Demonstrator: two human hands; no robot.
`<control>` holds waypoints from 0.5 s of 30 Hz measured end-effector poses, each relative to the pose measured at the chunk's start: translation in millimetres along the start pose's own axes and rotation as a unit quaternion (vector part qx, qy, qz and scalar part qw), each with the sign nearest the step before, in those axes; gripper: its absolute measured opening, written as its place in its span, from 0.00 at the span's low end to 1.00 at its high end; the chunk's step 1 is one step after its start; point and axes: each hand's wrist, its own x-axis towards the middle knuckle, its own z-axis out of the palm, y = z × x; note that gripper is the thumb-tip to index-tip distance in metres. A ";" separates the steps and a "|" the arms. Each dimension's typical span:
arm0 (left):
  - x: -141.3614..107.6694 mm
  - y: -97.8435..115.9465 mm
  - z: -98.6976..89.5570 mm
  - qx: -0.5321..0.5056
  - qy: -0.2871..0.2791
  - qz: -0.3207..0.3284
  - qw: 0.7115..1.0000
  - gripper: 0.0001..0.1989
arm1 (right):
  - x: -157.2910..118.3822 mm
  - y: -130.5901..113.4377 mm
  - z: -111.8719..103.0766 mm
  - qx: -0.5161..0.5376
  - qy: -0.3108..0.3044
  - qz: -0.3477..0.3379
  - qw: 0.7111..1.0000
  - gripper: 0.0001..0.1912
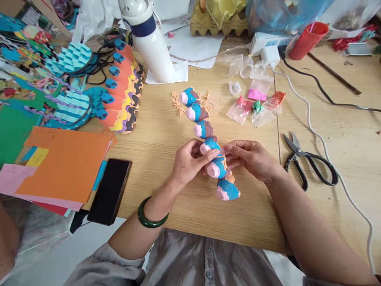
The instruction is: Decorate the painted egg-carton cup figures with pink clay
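1. A person's left hand (189,165) is gripping a painted strip (211,143) of six blue, pink-tipped bumps, thumb pressing on top and the other fingers curling beneath, partly hidden from view
2. The right hand (253,157) is meeting the strip's right edge, thumb and forefinger drawn close together; whether they are pinching the strip or a small scrap cannot be told
3. The strip is slanting away over the wooden tabletop (253,222), its far end reaching orange crumbs (177,104); whether that end is resting or hanging cannot be told
4. Trouble could be starting at the fingers: too hard a squeeze could be denting a bump or smearing its coating, and a sideways pull could be cracking the narrow joins
5. A drooping far end could be picking up the crumbs on its surface
6. Bagged lumps of colour (239,109) are lying beyond the right hand, while scissors (298,152) are sitting, blades parted, beside the right forearm, where a careless sweep could be meeting an edge
7. To the left, a phone (110,190) is apparently jutting past the table's front edge, next to an orange sheet (68,163); a nudge from the left forearm could be sending it to the floor
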 end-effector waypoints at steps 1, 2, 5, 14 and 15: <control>0.0 -0.3 -0.2 0.001 0.003 -0.001 1.000 0.19 | -1.1 -0.5 0.3 -0.013 0.003 -0.007 1.000 0.17; -0.1 -0.6 -0.4 0.004 0.008 -0.002 1.000 0.19 | -2.4 -1.2 0.8 -0.030 0.009 -0.016 0.999 0.17; -0.4 -0.9 -0.9 0.018 0.033 -0.006 0.999 0.20 | -7.3 -4.5 3.7 -0.082 0.027 -0.038 0.996 0.16; 1.3 4.6 -0.4 0.019 0.087 -0.017 0.996 0.22 | -11.8 1.4 13.9 -0.228 0.048 -0.131 0.963 0.17; 1.3 4.5 -0.4 0.023 0.092 -0.011 0.995 0.22 | -12.2 3.1 15.0 -0.246 0.053 -0.142 0.957 0.16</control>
